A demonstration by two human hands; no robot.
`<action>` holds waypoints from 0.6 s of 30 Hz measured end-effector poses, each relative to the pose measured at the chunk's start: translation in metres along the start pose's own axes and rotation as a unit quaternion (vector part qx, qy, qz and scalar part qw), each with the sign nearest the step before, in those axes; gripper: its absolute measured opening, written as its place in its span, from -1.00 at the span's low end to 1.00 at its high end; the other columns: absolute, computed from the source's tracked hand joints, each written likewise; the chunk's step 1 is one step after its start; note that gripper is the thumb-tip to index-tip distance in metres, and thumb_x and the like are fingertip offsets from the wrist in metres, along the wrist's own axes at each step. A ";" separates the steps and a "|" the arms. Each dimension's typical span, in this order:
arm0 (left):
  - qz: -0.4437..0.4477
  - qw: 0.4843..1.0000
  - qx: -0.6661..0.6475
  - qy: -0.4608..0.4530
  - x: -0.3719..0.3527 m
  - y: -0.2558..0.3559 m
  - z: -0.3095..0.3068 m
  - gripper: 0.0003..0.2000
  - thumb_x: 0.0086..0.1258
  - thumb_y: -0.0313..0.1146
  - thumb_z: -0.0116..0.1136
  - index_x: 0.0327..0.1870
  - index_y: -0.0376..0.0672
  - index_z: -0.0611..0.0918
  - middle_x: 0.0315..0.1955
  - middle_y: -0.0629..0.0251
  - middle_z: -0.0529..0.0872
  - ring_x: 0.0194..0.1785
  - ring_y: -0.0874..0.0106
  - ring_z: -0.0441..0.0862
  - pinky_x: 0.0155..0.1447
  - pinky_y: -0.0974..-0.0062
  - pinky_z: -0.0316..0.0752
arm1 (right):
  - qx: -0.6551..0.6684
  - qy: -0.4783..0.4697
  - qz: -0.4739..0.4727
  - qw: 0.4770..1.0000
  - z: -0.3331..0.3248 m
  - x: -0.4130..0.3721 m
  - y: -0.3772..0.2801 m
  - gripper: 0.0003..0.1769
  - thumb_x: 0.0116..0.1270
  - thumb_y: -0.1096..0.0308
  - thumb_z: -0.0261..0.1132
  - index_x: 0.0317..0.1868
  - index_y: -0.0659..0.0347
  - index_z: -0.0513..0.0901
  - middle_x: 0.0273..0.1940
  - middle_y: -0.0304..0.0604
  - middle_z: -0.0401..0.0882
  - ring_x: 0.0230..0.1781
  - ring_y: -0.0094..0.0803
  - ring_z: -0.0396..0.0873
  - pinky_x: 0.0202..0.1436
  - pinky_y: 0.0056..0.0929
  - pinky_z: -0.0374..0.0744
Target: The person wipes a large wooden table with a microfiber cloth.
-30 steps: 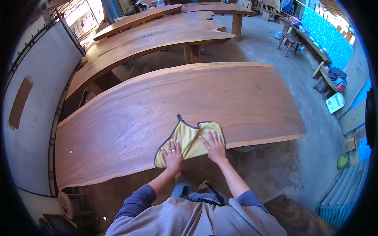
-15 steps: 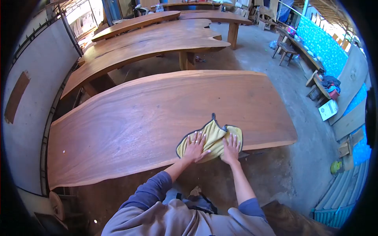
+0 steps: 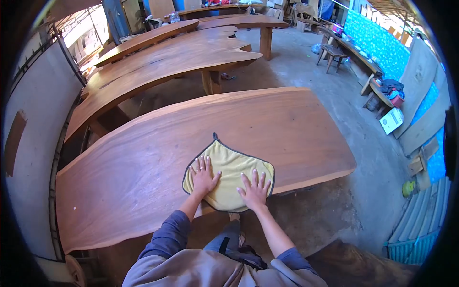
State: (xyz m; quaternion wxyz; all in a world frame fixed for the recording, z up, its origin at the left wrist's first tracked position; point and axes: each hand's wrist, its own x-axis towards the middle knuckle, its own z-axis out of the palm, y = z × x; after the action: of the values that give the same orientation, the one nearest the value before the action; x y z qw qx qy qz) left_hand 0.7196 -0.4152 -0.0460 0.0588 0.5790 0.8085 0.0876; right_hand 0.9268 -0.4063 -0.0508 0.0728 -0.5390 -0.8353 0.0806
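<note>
Tabletop (image 3: 143, 158): solid wood slab, reddish-brown, grain plainly visible, smooth with a low satin sheen, natural uneven edge. Cloth (image 3: 229, 165): soft yellow textile, matt, fine nap, bound in dark stitched edging. Further slabs (image 3: 167, 57): the same reddish wood, smooth, faintly glossy where light falls. Floor (image 3: 306, 71): bare grey concrete, matt, rough and dusty. Sleeve (image 3: 165, 239): blue knit fabric, matt. Box (image 3: 392, 119): white cardboard, matt.
</note>
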 end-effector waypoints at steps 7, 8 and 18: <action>0.024 0.999 0.012 0.026 0.026 -0.010 0.001 -0.17 0.20 0.26 -0.16 0.38 -0.15 0.07 0.38 0.03 0.00 0.44 0.05 -0.14 0.34 -0.18 -0.28 | -0.001 0.033 0.015 0.999 0.005 0.010 -0.008 -0.33 0.25 -0.19 -0.02 0.35 -0.27 0.13 0.39 0.04 -0.08 0.39 0.18 -0.20 0.30 0.31 -0.17; 0.026 0.999 0.010 0.026 0.028 -0.008 0.006 -0.17 0.20 0.26 -0.16 0.38 -0.15 0.07 0.38 0.03 0.00 0.44 0.05 -0.14 0.34 -0.18 -0.28 | 0.001 0.036 0.013 0.999 0.009 0.011 -0.005 -0.33 0.25 -0.19 -0.02 0.35 -0.27 0.13 0.39 0.03 -0.08 0.39 0.18 -0.20 0.30 0.31 -0.18; -0.034 0.999 -0.011 0.008 0.020 0.007 -0.006 -0.20 0.06 0.33 -0.01 0.35 0.19 0.20 0.38 0.02 -0.01 0.43 -0.05 -0.22 0.27 -0.33 -0.30 | 0.012 0.018 0.021 1.000 0.001 0.009 -0.001 -0.33 0.26 -0.15 0.00 0.35 -0.20 0.14 0.39 0.02 -0.07 0.40 0.15 -0.19 0.32 0.27 -0.18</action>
State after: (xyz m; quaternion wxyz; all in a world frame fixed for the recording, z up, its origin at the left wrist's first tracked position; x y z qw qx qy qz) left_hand 0.7182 -0.3941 -0.0389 0.0612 0.5500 0.8270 0.0990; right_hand 0.9215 -0.3984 -0.0516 0.0925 -0.5569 -0.8213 0.0820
